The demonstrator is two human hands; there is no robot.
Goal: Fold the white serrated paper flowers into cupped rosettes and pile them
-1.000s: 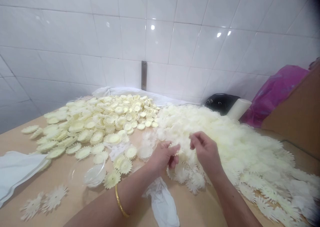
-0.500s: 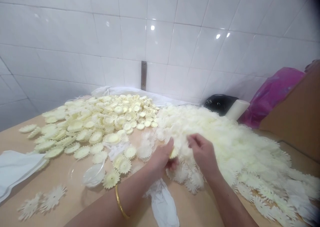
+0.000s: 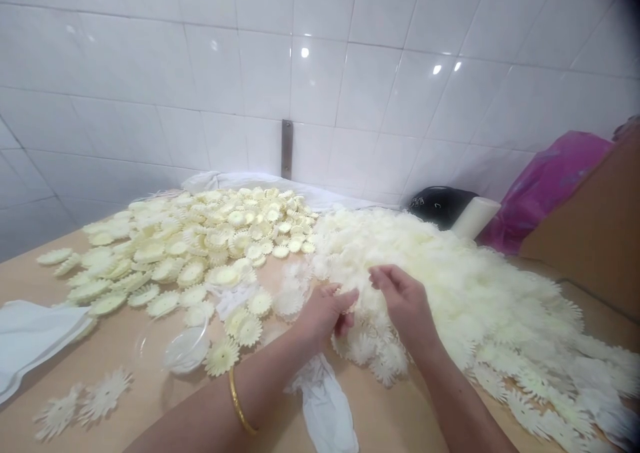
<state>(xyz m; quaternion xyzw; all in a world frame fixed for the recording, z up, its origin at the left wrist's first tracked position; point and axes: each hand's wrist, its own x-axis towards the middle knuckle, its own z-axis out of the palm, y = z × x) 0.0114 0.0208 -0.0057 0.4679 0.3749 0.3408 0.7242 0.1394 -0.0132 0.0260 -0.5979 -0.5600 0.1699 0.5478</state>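
My left hand (image 3: 326,314), a gold bangle at its wrist, is closed with the thumb laid over curled fingers. A pale yellow fabric flower disc is in its grip, now mostly hidden by the thumb. My right hand (image 3: 403,301) is just to the right, thumb and fingertips pinched together; whatever lies between them is too small to make out. Under and behind both hands spreads a heap of thin, whitish flower-shaped fabric pieces (image 3: 465,293). To the left lies a pile of thicker, stacked yellow flower discs (image 3: 200,240).
A clear round dish (image 3: 186,352) and two loose cut flowers (image 3: 106,394) lie on the tan tabletop (image 3: 150,413). White cloth (image 3: 327,406) is near my left forearm. A black bag (image 3: 440,203), white roll (image 3: 475,218), pink bag (image 3: 545,186) and cardboard (image 3: 590,226) stand back right.
My left thumb has come down to the right over the yellow disc, covering most of it. My right hand has shifted slightly left, closer to my left hand.
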